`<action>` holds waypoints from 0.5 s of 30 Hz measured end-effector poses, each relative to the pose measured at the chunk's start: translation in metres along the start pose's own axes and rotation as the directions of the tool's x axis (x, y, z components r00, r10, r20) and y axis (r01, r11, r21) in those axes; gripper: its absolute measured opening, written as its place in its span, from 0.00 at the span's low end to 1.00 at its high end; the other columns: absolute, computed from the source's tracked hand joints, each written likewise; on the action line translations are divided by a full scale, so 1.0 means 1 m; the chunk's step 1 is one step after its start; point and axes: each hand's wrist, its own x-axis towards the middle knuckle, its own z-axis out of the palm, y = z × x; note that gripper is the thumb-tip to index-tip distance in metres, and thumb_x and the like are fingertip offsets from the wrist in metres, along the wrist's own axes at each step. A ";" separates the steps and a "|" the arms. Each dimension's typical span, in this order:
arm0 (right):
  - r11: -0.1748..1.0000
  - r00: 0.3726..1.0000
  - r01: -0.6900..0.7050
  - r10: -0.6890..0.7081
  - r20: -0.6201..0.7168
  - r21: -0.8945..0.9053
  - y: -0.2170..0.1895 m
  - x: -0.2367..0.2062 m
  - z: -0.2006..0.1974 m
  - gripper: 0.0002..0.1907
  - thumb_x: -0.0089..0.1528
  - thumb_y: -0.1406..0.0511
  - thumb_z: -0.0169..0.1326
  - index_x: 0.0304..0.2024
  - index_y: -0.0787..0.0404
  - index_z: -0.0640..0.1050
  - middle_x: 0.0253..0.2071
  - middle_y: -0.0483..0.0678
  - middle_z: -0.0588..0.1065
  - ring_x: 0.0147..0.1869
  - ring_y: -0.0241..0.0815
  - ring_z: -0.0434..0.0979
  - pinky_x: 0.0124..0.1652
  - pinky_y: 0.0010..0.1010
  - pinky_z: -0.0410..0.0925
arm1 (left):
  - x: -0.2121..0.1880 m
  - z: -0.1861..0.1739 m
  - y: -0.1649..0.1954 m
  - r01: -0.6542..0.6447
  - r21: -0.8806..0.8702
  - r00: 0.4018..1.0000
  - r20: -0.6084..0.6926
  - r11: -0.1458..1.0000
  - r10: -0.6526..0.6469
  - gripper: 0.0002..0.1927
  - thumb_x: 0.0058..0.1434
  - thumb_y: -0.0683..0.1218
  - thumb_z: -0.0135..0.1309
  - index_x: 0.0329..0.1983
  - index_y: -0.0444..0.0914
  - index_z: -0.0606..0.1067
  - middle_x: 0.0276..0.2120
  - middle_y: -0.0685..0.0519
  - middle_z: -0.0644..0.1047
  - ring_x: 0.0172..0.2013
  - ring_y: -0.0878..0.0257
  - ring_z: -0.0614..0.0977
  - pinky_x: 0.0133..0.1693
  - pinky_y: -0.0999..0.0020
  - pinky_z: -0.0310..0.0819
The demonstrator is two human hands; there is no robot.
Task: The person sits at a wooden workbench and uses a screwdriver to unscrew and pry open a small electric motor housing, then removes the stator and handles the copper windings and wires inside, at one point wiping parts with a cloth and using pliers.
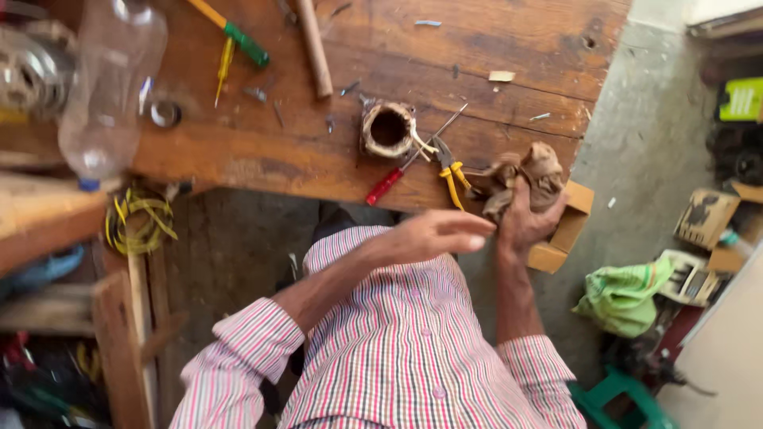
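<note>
A: Striped shirt sleeves (397,349) fill the foreground. Right hand (524,218) is clenched on a brown rag (520,179) at the workbench (262,151) edge; left hand (437,236) flat, fingers out, empty, just beside it.

B: Step?

A: Looks like wiping hands. Yellow-handled pliers (451,171), red screwdriver (397,176) and wound coil (389,129) lie near. Next pickup needs the rag released.

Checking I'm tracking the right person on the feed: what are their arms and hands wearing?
Both arms wear a long-sleeved shirt checked in red, white and dark lines, sleeves pushed up to near the elbows. The left hand and right hand are bare: no gloves, and no watch or rings show.
</note>
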 end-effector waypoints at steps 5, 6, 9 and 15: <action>0.849 0.966 0.244 -0.256 0.039 -0.469 -0.024 -0.035 -0.018 0.30 0.61 0.66 0.71 0.61 0.61 0.71 0.59 0.56 0.68 0.65 0.54 0.69 0.64 0.46 0.64 | 0.002 -0.094 0.013 0.356 0.907 0.886 -0.404 0.223 0.228 0.63 0.37 0.63 0.73 0.74 0.43 0.54 0.71 0.30 0.52 0.71 0.34 0.49 0.61 0.24 0.44; 0.800 0.952 0.287 -0.299 0.064 -0.527 -0.027 -0.043 -0.015 0.32 0.60 0.65 0.72 0.63 0.59 0.70 0.60 0.57 0.67 0.68 0.56 0.67 0.66 0.50 0.63 | 0.007 -0.103 0.014 0.346 0.922 0.895 -0.380 0.173 0.236 0.65 0.36 0.63 0.74 0.74 0.44 0.54 0.72 0.32 0.52 0.72 0.34 0.48 0.61 0.22 0.42; 0.734 0.958 0.286 -0.232 0.168 -0.616 -0.030 -0.057 0.009 0.39 0.58 0.58 0.72 0.68 0.53 0.68 0.67 0.63 0.59 0.71 0.61 0.57 0.64 0.56 0.58 | 0.025 -0.126 0.019 0.359 0.932 0.895 -0.356 0.038 0.267 0.67 0.32 0.63 0.75 0.75 0.44 0.54 0.72 0.36 0.54 0.72 0.36 0.49 0.62 0.20 0.38; 0.496 0.935 0.219 0.141 0.326 -0.840 -0.038 -0.053 0.046 0.54 0.44 0.44 0.71 0.69 0.48 0.66 0.68 0.55 0.62 0.70 0.59 0.57 0.61 0.61 0.56 | 0.028 -0.134 0.030 0.364 0.921 0.863 -0.390 0.139 0.320 0.52 0.46 0.64 0.74 0.69 0.42 0.66 0.59 0.45 0.71 0.62 0.47 0.69 0.70 0.23 0.42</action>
